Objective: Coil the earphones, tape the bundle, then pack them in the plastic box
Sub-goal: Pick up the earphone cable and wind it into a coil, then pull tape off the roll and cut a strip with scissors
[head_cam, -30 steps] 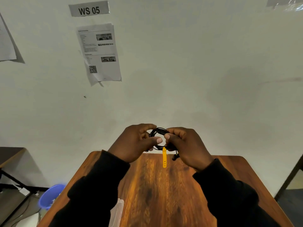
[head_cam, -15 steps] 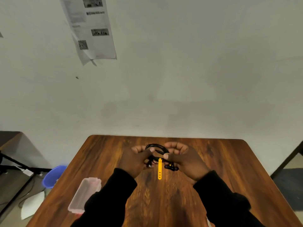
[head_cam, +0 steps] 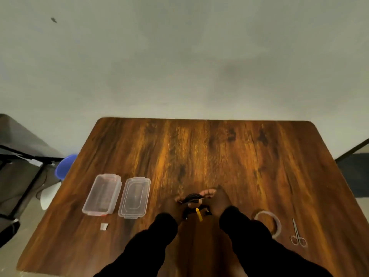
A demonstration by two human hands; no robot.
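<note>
Both hands hold a coil of black earphones [head_cam: 192, 197] low over the wooden table [head_cam: 199, 152], near its front middle. My left hand [head_cam: 170, 204] grips the coil's left side and my right hand [head_cam: 216, 198] grips its right side. A yellow cable tie [head_cam: 199, 214] and the black earbuds hang below the coil. The clear plastic box [head_cam: 102, 194] lies open on the left, with its clear lid [head_cam: 134, 197] beside it. A roll of clear tape [head_cam: 268, 223] lies right of my right sleeve.
Small metal scissors [head_cam: 297, 232] lie at the far right, beyond the tape. A small white scrap [head_cam: 104, 226] sits in front of the box. A blue bin [head_cam: 64, 166] stands on the floor past the table's left edge, next to a dark frame.
The view has tilted down, so the wall papers have left the frame and the box, lid, tape and scissors now show. My hands have lowered the coil close to the table.
</note>
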